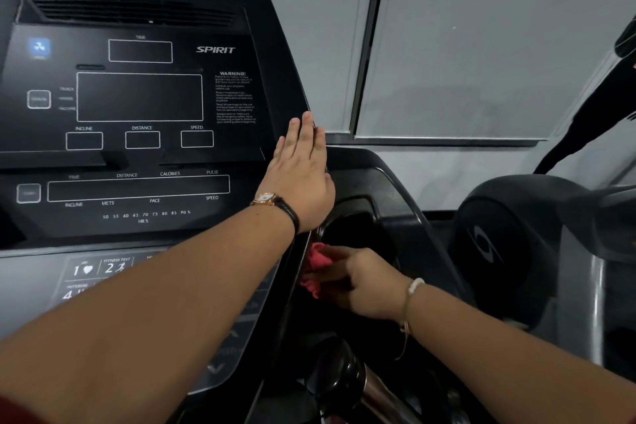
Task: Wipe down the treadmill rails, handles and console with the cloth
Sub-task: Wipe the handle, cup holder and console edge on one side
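The black treadmill console (137, 96) fills the left half of the view, its display dark. My left hand (303, 175) lies flat with fingers together against the console's right edge and holds nothing. Lower down, my right hand (358, 280) is closed on a bunched pink cloth (315, 267) and presses it against the inner wall of the black cup holder (358, 220) at the console's right side. A dark handle (347, 379) with a shiny metal part sits below my right hand.
A grey button panel (93, 272) with numbered programme keys runs under my left forearm. Another black exercise machine (516, 244) stands close on the right. A grey wall with a dark vertical strip (371, 38) is behind.
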The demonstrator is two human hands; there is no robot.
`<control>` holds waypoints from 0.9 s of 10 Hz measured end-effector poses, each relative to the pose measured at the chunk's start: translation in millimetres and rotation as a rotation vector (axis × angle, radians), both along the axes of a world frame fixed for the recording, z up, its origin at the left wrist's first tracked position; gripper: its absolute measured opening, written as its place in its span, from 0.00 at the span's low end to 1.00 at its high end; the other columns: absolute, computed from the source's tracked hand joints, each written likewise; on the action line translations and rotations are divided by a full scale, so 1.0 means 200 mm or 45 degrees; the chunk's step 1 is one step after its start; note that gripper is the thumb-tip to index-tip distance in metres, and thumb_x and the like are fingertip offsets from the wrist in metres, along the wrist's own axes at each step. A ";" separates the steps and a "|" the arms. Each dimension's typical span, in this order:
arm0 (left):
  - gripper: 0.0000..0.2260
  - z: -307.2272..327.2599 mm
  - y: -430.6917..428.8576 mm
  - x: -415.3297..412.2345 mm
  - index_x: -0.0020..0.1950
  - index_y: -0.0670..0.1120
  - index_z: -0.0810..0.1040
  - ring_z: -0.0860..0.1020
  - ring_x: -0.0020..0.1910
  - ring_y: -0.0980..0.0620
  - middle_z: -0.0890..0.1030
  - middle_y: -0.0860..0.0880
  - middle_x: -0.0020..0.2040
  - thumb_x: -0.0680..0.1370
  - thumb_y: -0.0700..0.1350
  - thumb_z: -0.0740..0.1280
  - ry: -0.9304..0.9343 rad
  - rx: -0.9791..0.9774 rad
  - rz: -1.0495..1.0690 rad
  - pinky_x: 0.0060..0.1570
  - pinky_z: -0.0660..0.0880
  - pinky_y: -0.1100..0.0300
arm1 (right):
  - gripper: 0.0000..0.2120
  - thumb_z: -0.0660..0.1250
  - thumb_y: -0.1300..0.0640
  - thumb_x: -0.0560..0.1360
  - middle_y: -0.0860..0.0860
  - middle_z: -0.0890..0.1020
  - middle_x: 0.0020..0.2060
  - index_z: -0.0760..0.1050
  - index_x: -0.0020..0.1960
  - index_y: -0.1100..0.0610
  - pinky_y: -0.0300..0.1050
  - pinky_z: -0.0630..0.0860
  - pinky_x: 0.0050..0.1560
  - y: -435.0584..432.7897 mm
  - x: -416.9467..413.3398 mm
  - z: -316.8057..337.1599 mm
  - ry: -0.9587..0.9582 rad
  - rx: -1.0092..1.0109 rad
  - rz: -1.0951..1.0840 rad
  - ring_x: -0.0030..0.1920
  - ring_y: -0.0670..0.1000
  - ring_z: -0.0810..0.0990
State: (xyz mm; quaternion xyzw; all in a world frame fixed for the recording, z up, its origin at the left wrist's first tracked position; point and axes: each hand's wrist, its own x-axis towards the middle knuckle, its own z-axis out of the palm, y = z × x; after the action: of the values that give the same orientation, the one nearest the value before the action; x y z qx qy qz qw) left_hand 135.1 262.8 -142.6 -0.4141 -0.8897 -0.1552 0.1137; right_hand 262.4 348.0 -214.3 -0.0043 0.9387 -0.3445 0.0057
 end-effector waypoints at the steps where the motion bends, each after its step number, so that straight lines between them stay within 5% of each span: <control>1: 0.29 0.00 0.00 -0.01 0.77 0.42 0.42 0.36 0.75 0.47 0.36 0.44 0.76 0.79 0.46 0.52 0.014 0.000 0.002 0.73 0.38 0.54 | 0.14 0.65 0.58 0.76 0.52 0.70 0.68 0.78 0.61 0.56 0.38 0.64 0.67 -0.02 -0.05 -0.01 0.127 0.112 -0.099 0.68 0.52 0.69; 2: 0.29 0.00 0.00 -0.01 0.77 0.42 0.42 0.36 0.75 0.47 0.36 0.44 0.76 0.79 0.46 0.52 0.014 -0.003 0.009 0.74 0.39 0.53 | 0.25 0.59 0.62 0.77 0.51 0.46 0.77 0.61 0.74 0.53 0.47 0.61 0.71 -0.04 -0.14 -0.04 0.004 0.272 -0.262 0.74 0.55 0.57; 3: 0.29 0.00 0.00 0.00 0.77 0.43 0.42 0.36 0.75 0.48 0.37 0.44 0.76 0.79 0.46 0.52 0.021 -0.009 0.008 0.73 0.38 0.53 | 0.22 0.60 0.62 0.77 0.54 0.55 0.75 0.67 0.71 0.55 0.51 0.63 0.71 -0.06 -0.14 -0.04 0.038 0.284 -0.218 0.73 0.57 0.61; 4: 0.29 0.00 0.00 0.00 0.77 0.42 0.43 0.37 0.75 0.47 0.37 0.44 0.77 0.79 0.46 0.52 0.029 0.004 0.004 0.73 0.38 0.54 | 0.14 0.63 0.59 0.75 0.56 0.75 0.64 0.79 0.59 0.57 0.45 0.62 0.70 -0.05 0.02 -0.02 0.059 0.327 0.124 0.65 0.58 0.71; 5: 0.29 0.00 -0.01 -0.01 0.77 0.42 0.43 0.37 0.75 0.47 0.38 0.44 0.77 0.79 0.46 0.52 0.028 0.008 -0.001 0.73 0.38 0.54 | 0.14 0.60 0.53 0.68 0.54 0.81 0.53 0.83 0.43 0.56 0.52 0.65 0.64 -0.01 0.21 -0.02 0.024 0.433 0.354 0.55 0.58 0.73; 6: 0.29 0.00 -0.01 -0.01 0.77 0.42 0.44 0.37 0.75 0.48 0.38 0.44 0.77 0.79 0.46 0.52 0.024 0.010 -0.008 0.73 0.38 0.54 | 0.13 0.61 0.57 0.65 0.45 0.82 0.51 0.84 0.42 0.51 0.53 0.67 0.63 0.09 0.26 0.00 -0.034 0.290 0.333 0.55 0.54 0.76; 7: 0.29 0.00 -0.01 -0.01 0.77 0.42 0.44 0.37 0.75 0.48 0.38 0.44 0.77 0.79 0.46 0.52 0.029 0.018 -0.004 0.73 0.38 0.54 | 0.19 0.58 0.49 0.68 0.41 0.75 0.63 0.80 0.55 0.44 0.41 0.53 0.71 0.12 0.20 0.02 -0.094 0.221 0.156 0.63 0.48 0.72; 8: 0.29 0.00 -0.01 -0.01 0.77 0.43 0.44 0.37 0.75 0.48 0.38 0.45 0.77 0.79 0.46 0.52 0.028 0.012 0.001 0.72 0.38 0.54 | 0.29 0.57 0.53 0.77 0.50 0.64 0.72 0.52 0.76 0.47 0.44 0.58 0.70 0.06 0.11 -0.01 -0.230 0.581 -0.003 0.66 0.54 0.70; 9: 0.29 0.00 -0.01 -0.01 0.77 0.43 0.44 0.37 0.75 0.48 0.37 0.45 0.77 0.79 0.46 0.52 0.032 0.009 0.002 0.73 0.38 0.54 | 0.33 0.59 0.58 0.78 0.57 0.63 0.72 0.44 0.77 0.54 0.48 0.62 0.70 0.04 0.01 -0.03 -0.420 0.538 -0.072 0.67 0.59 0.69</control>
State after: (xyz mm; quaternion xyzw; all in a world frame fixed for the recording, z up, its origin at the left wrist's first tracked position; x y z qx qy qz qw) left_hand 133.6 260.7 -142.7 -0.4151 -0.8879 -0.1529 0.1265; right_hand 264.2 356.3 -220.8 0.0795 0.9760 -0.1370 0.1497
